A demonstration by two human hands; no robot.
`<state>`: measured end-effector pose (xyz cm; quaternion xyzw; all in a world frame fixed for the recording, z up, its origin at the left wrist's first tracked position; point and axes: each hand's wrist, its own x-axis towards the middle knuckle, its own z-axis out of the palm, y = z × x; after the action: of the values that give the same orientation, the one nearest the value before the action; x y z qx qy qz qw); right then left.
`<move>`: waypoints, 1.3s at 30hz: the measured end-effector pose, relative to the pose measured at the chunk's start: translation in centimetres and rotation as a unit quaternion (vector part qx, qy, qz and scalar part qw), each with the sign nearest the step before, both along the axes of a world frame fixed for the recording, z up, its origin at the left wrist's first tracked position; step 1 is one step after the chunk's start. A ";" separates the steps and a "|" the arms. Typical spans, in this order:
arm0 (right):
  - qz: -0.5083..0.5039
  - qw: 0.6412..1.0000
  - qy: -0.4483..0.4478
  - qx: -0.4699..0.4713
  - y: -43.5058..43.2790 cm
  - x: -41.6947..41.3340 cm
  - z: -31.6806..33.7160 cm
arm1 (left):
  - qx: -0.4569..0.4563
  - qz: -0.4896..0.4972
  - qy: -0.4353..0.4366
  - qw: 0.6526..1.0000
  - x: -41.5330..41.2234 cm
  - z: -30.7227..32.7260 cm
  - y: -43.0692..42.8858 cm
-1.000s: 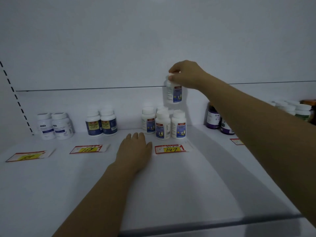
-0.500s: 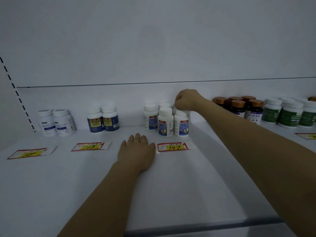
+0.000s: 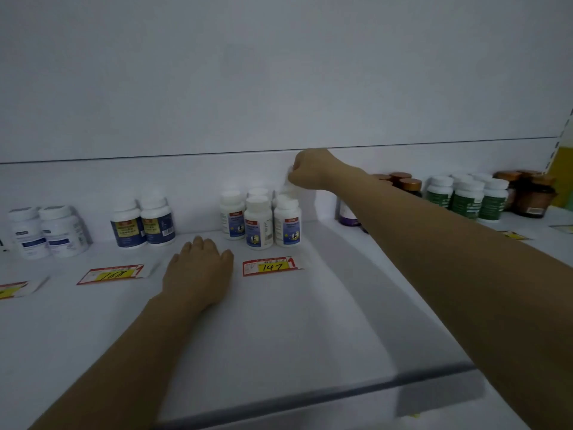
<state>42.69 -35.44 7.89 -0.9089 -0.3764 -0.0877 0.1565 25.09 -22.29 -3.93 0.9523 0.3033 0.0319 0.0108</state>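
The white-capped bottle [image 3: 289, 179] sat at the back right of a small cluster of like bottles [image 3: 259, 221], white with blue labels. Only its cap showed, a little above the caps of its neighbours. The bottles in front hid its body, so I could not tell whether its base touched the shelf.

The shelf [image 3: 279, 330] was a plain white board, deep and dimly lit, with a grey front edge near me and a white back panel [image 3: 279, 72] rising behind the goods. Two red-and-yellow price tags lay flat on it: one marked 147 [image 3: 271, 266] just before the cluster, and another [image 3: 113, 273] further left.

My right hand [image 3: 311, 170] reached across from the right, its fingers curled down and pinching the bottle's cap from above. My left hand [image 3: 198, 270] lay palm down on the shelf, fingers relaxed and holding nothing. It rested between the two tags, near the front of the cluster but well short of the held bottle.

To the left stood two dark-blue-labelled bottles [image 3: 142, 223], then two paler white ones [image 3: 46, 232]. Behind my right forearm were a purple-labelled bottle [image 3: 347, 212], green-labelled bottles [image 3: 468, 197] and brown jars with copper lids [image 3: 527, 193].
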 end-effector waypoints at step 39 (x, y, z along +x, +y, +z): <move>0.016 0.993 -0.097 -0.071 -14.2 6.3 -3.4 | -0.060 -0.055 0.027 0.996 10.7 -0.4 -19.6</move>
<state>49.02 -49.61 4.48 -0.8987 -0.4096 -0.1462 0.0562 35.79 -41.92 -4.33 0.9657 0.2522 -0.0131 0.0611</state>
